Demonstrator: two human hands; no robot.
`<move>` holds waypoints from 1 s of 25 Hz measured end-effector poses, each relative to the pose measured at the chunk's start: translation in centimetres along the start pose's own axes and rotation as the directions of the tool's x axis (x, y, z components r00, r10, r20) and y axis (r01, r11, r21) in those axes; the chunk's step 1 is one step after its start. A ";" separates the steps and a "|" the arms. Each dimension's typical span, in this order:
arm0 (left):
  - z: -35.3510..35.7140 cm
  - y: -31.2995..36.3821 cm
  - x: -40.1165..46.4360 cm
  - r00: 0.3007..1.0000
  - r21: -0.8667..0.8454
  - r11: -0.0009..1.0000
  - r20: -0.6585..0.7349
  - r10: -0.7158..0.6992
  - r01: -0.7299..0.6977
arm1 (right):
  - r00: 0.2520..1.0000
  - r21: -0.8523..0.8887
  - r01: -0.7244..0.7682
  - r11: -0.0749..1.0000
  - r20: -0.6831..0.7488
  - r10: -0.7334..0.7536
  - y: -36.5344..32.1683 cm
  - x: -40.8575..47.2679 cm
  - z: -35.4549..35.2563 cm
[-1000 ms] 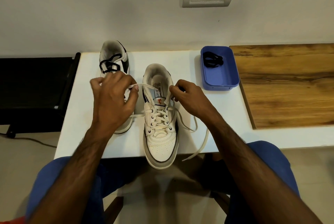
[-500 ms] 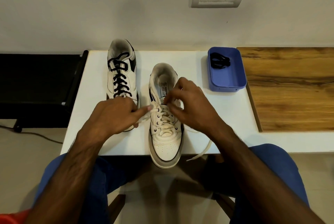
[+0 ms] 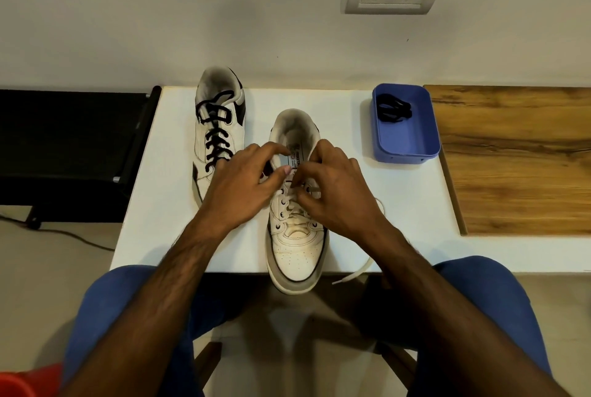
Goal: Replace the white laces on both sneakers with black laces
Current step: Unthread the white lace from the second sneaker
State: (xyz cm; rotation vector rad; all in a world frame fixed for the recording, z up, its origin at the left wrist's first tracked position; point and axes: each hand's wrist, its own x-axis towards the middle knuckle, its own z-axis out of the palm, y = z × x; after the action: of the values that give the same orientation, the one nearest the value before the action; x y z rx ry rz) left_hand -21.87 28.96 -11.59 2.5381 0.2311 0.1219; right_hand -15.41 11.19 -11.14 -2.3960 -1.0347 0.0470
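Black-laced sneaker (image 3: 217,131) far left on white desk (image 3: 399,204). Left hand (image 3: 238,187) and right hand (image 3: 335,195) meet over near sneaker (image 3: 295,249), fingers curled, pinching its white lace (image 3: 358,272) at the upper eyelets; loose end trails off near edge. Spare black lace (image 3: 392,107) in blue tray (image 3: 404,153), far right.

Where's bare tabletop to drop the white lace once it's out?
Bare white table between the near sneaker and the wooden board, in front of the blue tray; the white lace trails there. Also left of the black-laced sneaker. Crowded where both hands work the eyelets.
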 end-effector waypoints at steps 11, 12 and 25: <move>1.0 -0.5 0.8 0.995 -0.047 0.999 -0.100 0.017 -0.021 | 0.998 -0.014 -0.020 1.000 -0.052 0.019 0.8 0.4 -0.1; 1.1 -0.6 0.8 0.995 -0.049 0.999 -0.097 0.016 -0.020 | 0.999 -0.061 -0.009 0.998 -0.037 0.007 0.5 0.5 0.4; 1.1 -0.7 0.8 0.995 -0.069 0.998 -0.096 -0.006 -0.001 | 0.990 -0.020 0.001 1.000 -0.138 -0.003 0.8 0.2 -0.5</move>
State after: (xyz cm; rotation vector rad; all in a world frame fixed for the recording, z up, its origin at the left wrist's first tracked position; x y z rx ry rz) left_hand -21.07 29.05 -12.86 2.4659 0.2637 0.2479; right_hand -14.64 10.66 -11.10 -2.3787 -0.9774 -0.1287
